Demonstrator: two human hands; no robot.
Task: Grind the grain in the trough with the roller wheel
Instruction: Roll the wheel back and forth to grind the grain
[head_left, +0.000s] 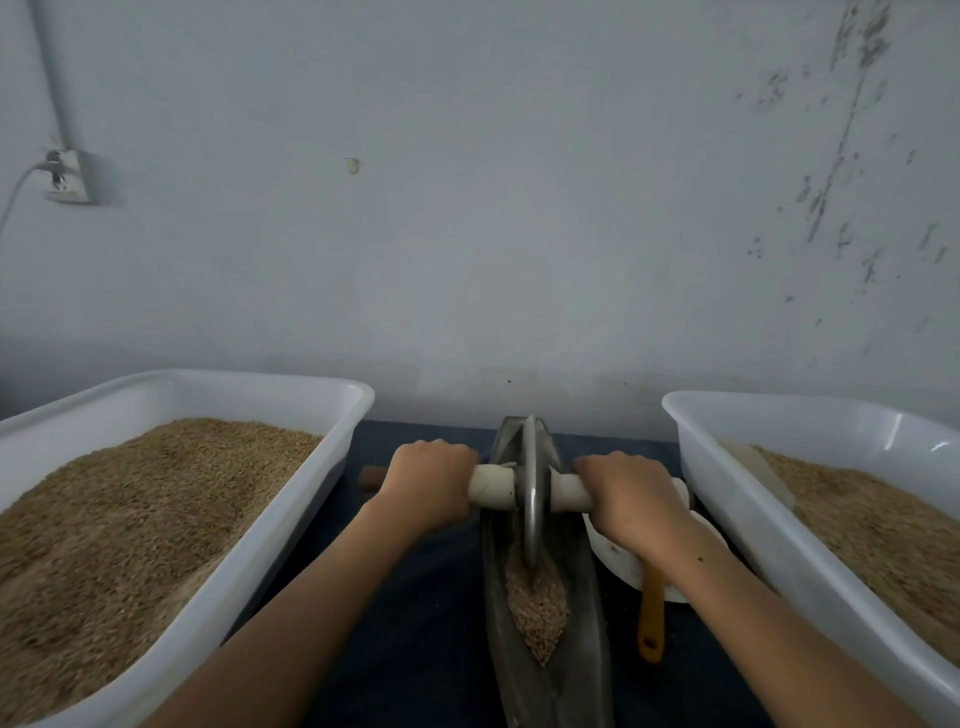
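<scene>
1. The left hand (428, 483) is curled tight around the left end of the white handle (493, 491), knuckles up.
2. The right hand (631, 493) is curled tight around the right end of the same handle.
3. The roller wheel (530, 488) stands up straight between the two hands. It is thin, round and made of shiny metal, and the handle goes through its middle.
4. The trough (587, 623) is long, dark and shaped like a boat. It runs from under the hands back toward the person.
5. The bottom of the wheel sits down in the trough, just below the hands.
6. The grain (537, 605) lies in the trough in a brown pile. It is nearer to the person than the hands are, and it touches the wheel's low edge.
7. Left of the left hand is a big white plastic tub (291, 525) full of brown grain.
8. Right of the right hand is another white tub (737, 509), also with grain in it.
9. Under the right wrist is a white bowl (613, 558). A yellow handle (652, 613) sticks out of it toward the person.
10. All of this sits on a dark blue cloth (415, 623).
11. Past the hands is a pale wall (467, 208). A wall socket (70, 176) with a plug is far up to the left.
</scene>
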